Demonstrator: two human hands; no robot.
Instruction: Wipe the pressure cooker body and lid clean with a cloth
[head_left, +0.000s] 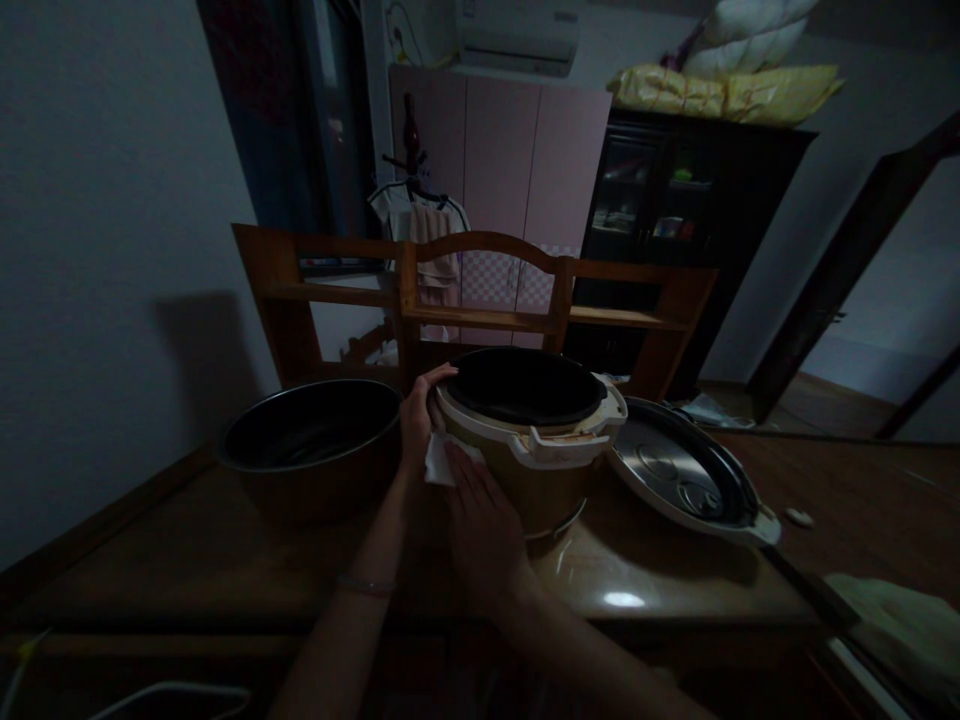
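Note:
A rice cooker body (525,480) with a dark inside and a pale rim stands on the wooden desk with its lid off. My left hand (418,415) grips the cooker's left rim, fingers over the edge. Against the cooker's outer left side, my right hand (484,520) presses a white cloth or tissue (437,460) under its outstretched fingers. To the left sits the dark inner pot (315,485), apart from the cooker. On the right the round lid (675,470) lies tilted, its metal inner face up.
The wooden desk (637,590) has a low shelf rack (480,318) along its back. A wall rises close on the left. Beyond stand pink cabinets (499,150), a clothes stand with hung garments and a dark cabinet (697,180). The room is dim.

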